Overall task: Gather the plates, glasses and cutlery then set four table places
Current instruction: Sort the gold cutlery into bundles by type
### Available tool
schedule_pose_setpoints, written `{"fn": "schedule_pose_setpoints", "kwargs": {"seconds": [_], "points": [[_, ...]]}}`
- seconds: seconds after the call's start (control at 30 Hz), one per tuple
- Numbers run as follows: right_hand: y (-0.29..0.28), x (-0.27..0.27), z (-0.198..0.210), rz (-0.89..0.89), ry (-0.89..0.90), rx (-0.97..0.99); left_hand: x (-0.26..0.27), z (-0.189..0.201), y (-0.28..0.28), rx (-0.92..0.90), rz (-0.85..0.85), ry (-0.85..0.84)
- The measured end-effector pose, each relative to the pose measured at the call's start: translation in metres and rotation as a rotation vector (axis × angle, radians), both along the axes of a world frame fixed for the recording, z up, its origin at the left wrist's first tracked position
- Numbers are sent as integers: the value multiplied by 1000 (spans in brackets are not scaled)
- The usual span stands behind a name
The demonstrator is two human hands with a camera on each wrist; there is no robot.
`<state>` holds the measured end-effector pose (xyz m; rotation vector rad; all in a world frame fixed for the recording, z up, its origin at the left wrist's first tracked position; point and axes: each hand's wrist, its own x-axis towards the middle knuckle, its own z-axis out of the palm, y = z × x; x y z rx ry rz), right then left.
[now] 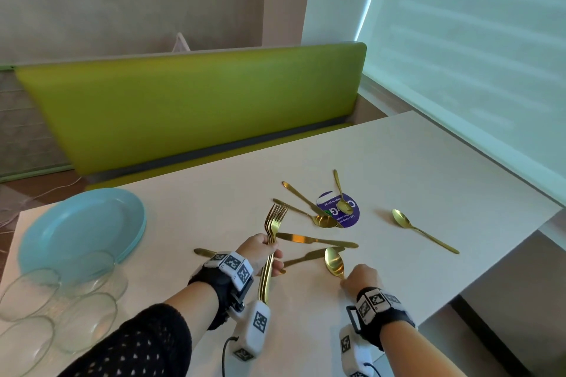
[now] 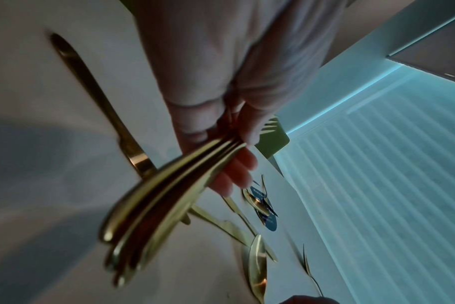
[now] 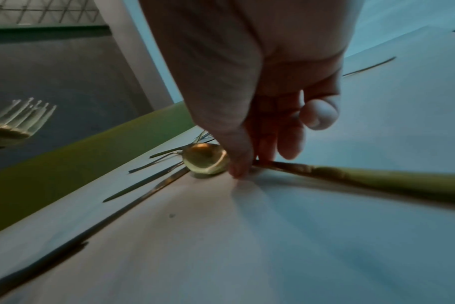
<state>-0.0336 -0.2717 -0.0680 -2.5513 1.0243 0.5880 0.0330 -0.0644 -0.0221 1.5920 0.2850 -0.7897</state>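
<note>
My left hand (image 1: 263, 255) grips a bundle of gold forks (image 1: 272, 232) above the white table (image 1: 413, 162), tines pointing away; their handles (image 2: 153, 207) fill the left wrist view. My right hand (image 1: 360, 280) pinches the handle of a gold spoon (image 1: 334, 262) lying on the table; its bowl (image 3: 204, 158) shows just beyond my fingers. Loose gold knives (image 1: 315, 239) and spoons (image 1: 422, 231) lie scattered around the middle. Stacked light-blue plates (image 1: 79, 226) sit at the left, with several clear glasses (image 1: 82, 320) in front of them.
A round purple sticker (image 1: 349, 217) lies under some of the cutlery. A green bench backrest (image 1: 199, 101) runs along the table's far side. A window blind (image 1: 474, 40) is on the right. One knife (image 1: 203, 252) lies left of my left wrist.
</note>
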Motion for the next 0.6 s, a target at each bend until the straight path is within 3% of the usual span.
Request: {"fn": "schedule_pose_setpoints", "kwargs": {"seconds": [0.17, 0.3, 0.4, 0.5, 0.6], "points": [[19, 3, 16, 4, -40, 78, -1, 5, 14, -9, -22, -13], [43, 15, 44, -43, -282, 419, -1, 13, 16, -20, -57, -43], [63, 23, 62, -194, -461, 746, -1, 18, 12, -23, -70, -61], [75, 30, 71, -299, -492, 958, 0, 20, 7, -44, -82, -70], [81, 36, 71, -306, -466, 1019, 3, 20, 3, -69, -114, -101]]}}
